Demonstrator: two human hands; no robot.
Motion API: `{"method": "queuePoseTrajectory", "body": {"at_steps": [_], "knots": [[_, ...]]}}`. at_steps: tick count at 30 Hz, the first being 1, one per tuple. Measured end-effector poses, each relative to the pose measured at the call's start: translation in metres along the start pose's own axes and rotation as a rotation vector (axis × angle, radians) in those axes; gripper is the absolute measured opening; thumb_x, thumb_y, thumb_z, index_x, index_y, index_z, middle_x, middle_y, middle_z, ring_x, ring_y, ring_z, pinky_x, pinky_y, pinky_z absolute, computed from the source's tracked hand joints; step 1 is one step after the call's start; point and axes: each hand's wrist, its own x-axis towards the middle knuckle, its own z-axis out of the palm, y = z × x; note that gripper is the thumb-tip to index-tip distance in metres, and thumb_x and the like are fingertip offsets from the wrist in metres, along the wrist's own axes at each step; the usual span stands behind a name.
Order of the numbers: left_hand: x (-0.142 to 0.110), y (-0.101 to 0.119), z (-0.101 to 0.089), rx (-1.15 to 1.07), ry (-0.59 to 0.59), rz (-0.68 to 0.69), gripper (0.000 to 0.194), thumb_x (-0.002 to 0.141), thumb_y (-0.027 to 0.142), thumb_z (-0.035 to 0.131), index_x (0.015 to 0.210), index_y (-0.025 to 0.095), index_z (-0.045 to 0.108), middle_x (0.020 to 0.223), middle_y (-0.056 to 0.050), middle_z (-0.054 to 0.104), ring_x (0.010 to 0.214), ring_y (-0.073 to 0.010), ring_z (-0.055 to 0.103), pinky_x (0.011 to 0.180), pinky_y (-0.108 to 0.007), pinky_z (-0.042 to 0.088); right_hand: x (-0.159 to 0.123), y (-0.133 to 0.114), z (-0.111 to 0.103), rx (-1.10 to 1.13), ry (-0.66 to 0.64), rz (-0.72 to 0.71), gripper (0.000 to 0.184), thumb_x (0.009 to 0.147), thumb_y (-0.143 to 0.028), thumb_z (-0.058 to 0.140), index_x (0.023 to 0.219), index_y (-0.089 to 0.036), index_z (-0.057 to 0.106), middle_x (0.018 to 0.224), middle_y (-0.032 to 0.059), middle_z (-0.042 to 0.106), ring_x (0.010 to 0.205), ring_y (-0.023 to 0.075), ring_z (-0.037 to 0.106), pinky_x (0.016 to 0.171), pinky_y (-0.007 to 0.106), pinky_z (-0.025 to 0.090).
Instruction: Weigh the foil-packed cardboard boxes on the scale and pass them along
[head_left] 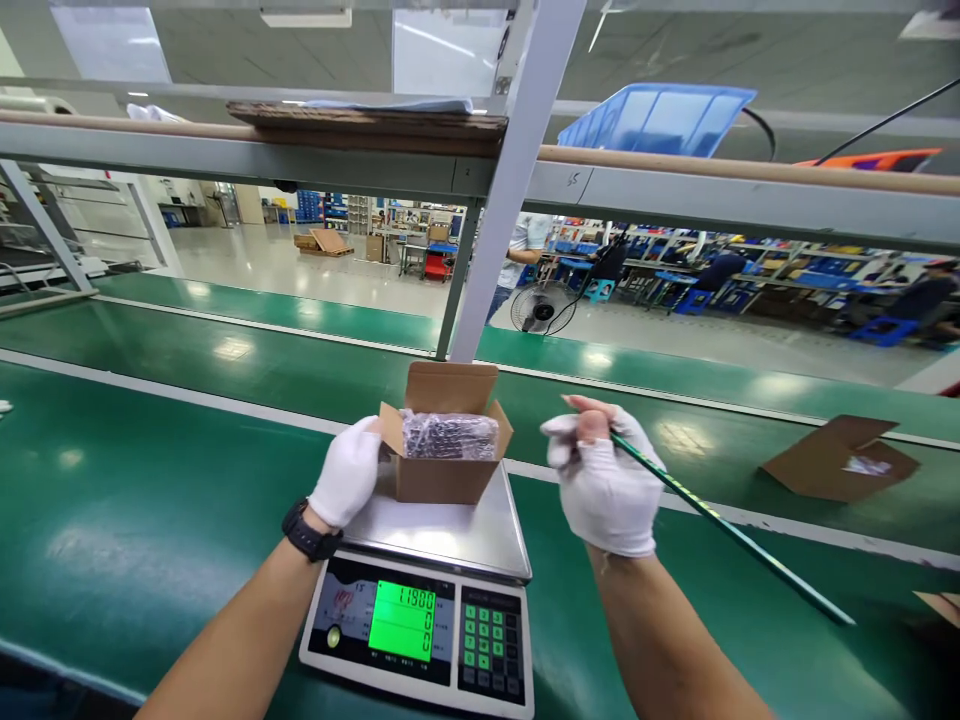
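Seemingly the step in hand is weighing a filled carton, so take the scale as the landmark. From the head view, the small cardboard box sits on the scale's steel pan, flaps up, with a dark wrapped bundle inside. At the box's left side the gloved left hand rests against a flap, fingers curled on the cardboard. To the right of the scale, clear of it, the right hand is clenched around a thin green rod that slants away over the green counter. For a true reading, I judge the left hand should lift off the box and the rod stay off the pan.
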Motion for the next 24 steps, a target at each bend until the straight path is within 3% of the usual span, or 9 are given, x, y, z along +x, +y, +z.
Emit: {"method": "queuePoseTrajectory", "body": {"at_steps": [2, 3, 6, 8, 10, 15, 19, 24], "knots": [[0.006, -0.006, -0.002, -0.225, -0.037, -0.071, 0.048, 0.094, 0.057, 0.042, 0.092, 0.014, 0.062, 0.088, -0.008, 0.063, 0.083, -0.0201, 0.058, 0.070, -0.028, 0.046, 0.006, 0.019, -0.012, -0.052, 0.075, 0.061, 0.037, 0.087, -0.048, 0.066, 0.110, -0.018, 0.062, 0.089, 0.0051, 0.069, 0.058, 0.0102, 0.058, 0.048, 0.020, 0.044], [0.010, -0.007, 0.001, -0.337, -0.092, -0.105, 0.051, 0.094, 0.061, 0.043, 0.103, 0.014, 0.061, 0.098, -0.010, 0.064, 0.091, -0.0218, 0.060, 0.076, -0.029, 0.048, 0.010, 0.029, -0.013, -0.068, 0.006, 0.148, 0.040, 0.085, -0.048, 0.067, 0.112, -0.019, 0.062, 0.097, 0.0070, 0.070, 0.066, 0.0124, 0.062, 0.054, 0.022, 0.049], [0.021, -0.004, 0.017, -0.459, -0.262, -0.152, 0.055, 0.090, 0.060, 0.055, 0.122, 0.016, 0.055, 0.116, -0.013, 0.060, 0.108, -0.0270, 0.057, 0.090, -0.036, 0.050, 0.020, 0.053, 0.000, 0.003, -0.405, 0.397, 0.049, 0.084, -0.054, 0.066, 0.117, -0.019, 0.062, 0.112, 0.0106, 0.068, 0.094, 0.0221, 0.066, 0.078, 0.033, 0.056], [0.026, 0.002, 0.028, -0.399, -0.269, -0.151, 0.058, 0.084, 0.054, 0.067, 0.124, 0.016, 0.050, 0.119, -0.014, 0.058, 0.112, -0.0288, 0.056, 0.094, -0.039, 0.050, 0.025, 0.058, 0.013, 0.057, -0.619, 0.438, 0.049, 0.080, -0.051, 0.070, 0.117, -0.019, 0.063, 0.114, 0.0096, 0.068, 0.102, 0.0250, 0.065, 0.088, 0.037, 0.054], [0.028, 0.007, 0.032, -0.354, -0.251, -0.112, 0.065, 0.079, 0.049, 0.072, 0.127, 0.017, 0.043, 0.123, -0.013, 0.056, 0.114, -0.0286, 0.054, 0.096, -0.039, 0.049, 0.029, 0.055, 0.022, 0.055, -0.724, 0.407, 0.049, 0.076, -0.043, 0.075, 0.117, -0.019, 0.063, 0.114, 0.0072, 0.068, 0.104, 0.0258, 0.064, 0.092, 0.038, 0.052], [0.027, 0.013, 0.026, -0.189, -0.250, 0.002, 0.045, 0.078, 0.046, 0.069, 0.104, 0.013, 0.054, 0.103, -0.009, 0.061, 0.103, -0.0250, 0.057, 0.092, -0.035, 0.047, 0.031, 0.047, 0.021, -0.058, -0.662, 0.189, 0.030, 0.074, -0.030, 0.074, 0.100, -0.019, 0.063, 0.104, 0.0037, 0.068, 0.092, 0.0230, 0.064, 0.082, 0.034, 0.053], [0.034, 0.016, 0.025, -0.306, -0.323, -0.141, 0.058, 0.071, 0.047, 0.078, 0.112, 0.013, 0.057, 0.111, -0.011, 0.062, 0.108, -0.0271, 0.057, 0.095, -0.037, 0.047, 0.031, 0.047, 0.025, -0.067, -0.653, 0.187, 0.034, 0.076, -0.032, 0.071, 0.107, -0.021, 0.061, 0.104, 0.0026, 0.067, 0.095, 0.0219, 0.063, 0.086, 0.033, 0.051], [0.054, 0.018, 0.036, -0.351, -0.358, -0.327, 0.064, 0.052, 0.041, 0.088, 0.103, 0.010, 0.063, 0.107, -0.014, 0.064, 0.102, -0.0308, 0.059, 0.088, -0.039, 0.049, 0.037, 0.050, 0.040, -0.229, -0.598, 0.200, 0.029, 0.069, -0.032, 0.070, 0.093, -0.019, 0.061, 0.090, 0.0019, 0.067, 0.084, 0.0219, 0.062, 0.076, 0.033, 0.053]]}}
